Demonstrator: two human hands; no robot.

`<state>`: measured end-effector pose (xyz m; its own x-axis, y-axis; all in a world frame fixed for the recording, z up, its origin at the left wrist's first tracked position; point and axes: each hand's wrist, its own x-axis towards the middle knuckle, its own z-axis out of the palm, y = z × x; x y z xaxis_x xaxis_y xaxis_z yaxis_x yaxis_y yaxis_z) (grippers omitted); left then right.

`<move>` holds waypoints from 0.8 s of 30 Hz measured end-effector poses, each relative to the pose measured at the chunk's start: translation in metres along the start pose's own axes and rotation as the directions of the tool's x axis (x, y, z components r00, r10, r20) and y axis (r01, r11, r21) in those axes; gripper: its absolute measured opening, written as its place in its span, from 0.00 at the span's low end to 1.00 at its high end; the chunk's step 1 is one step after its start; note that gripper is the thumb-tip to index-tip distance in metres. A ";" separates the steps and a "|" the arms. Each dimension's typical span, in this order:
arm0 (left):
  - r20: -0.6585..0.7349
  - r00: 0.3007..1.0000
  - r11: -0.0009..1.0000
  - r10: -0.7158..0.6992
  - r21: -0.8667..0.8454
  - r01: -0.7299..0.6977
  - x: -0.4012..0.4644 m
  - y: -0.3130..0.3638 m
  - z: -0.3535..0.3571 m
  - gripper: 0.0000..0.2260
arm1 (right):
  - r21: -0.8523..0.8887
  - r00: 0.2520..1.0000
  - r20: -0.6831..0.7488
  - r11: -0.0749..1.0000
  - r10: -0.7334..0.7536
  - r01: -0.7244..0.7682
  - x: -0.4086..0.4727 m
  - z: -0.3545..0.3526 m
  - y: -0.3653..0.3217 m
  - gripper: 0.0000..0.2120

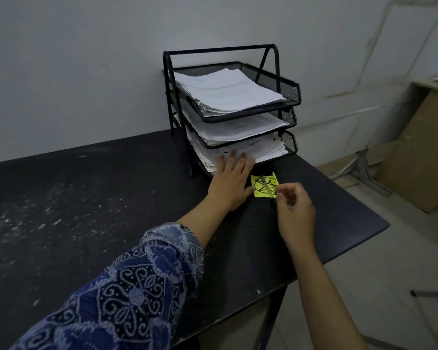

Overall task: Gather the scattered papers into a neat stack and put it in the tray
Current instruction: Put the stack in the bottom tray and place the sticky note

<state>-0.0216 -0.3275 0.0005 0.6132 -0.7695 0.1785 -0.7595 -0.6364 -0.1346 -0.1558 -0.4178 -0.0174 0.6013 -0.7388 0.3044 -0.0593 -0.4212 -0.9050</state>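
Left grip (pixel 232 179) flat, fingers apart on bottom tray (pixel 290 145) papers (pixel 258 150), fingertips blurred, right grip (pixel 295 210) curled, contents unclear.

blue batik-patterned sleeve (pixel 127 286) on left arm, right forearm (pixel 321 294) bare

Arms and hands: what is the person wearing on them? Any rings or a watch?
The left arm has a dark blue sleeve patterned with white dotted flowers and swirls, ending partway along the forearm. The right arm is bare, with no sleeve in sight. No ring or watch shows on the left hand or right hand.
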 end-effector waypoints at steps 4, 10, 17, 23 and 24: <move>-0.256 0.966 0.997 0.038 -0.053 -0.053 -0.035 -0.012 0.018 0.26 | -0.157 0.999 0.033 0.987 -0.027 0.032 0.005 0.002 -0.002 0.16; -0.338 0.940 0.987 -0.041 -0.159 -0.014 -0.073 -0.031 0.015 0.22 | -0.617 0.991 0.117 0.787 0.067 0.019 0.022 0.017 -0.012 0.30; -0.322 0.946 0.983 -0.032 -0.183 -0.029 -0.105 -0.046 0.012 0.22 | -0.612 0.983 0.163 0.790 0.089 0.030 0.017 0.023 -0.014 0.12; -0.290 0.952 0.977 -0.096 -0.211 0.035 -0.128 -0.067 0.011 0.22 | -0.415 0.974 0.213 0.909 0.076 0.020 -0.012 0.023 -0.028 0.06; -0.287 0.951 0.974 -0.118 -0.220 0.055 -0.132 -0.072 0.010 0.22 | -0.341 0.969 0.242 0.939 0.053 0.034 -0.020 0.027 -0.033 0.05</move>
<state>-0.0458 -0.1804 -0.0230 0.6103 -0.6411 0.4653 -0.7540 -0.6502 0.0932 -0.1446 -0.3746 -0.0015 0.7721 -0.6108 0.1754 -0.3072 -0.6004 -0.7383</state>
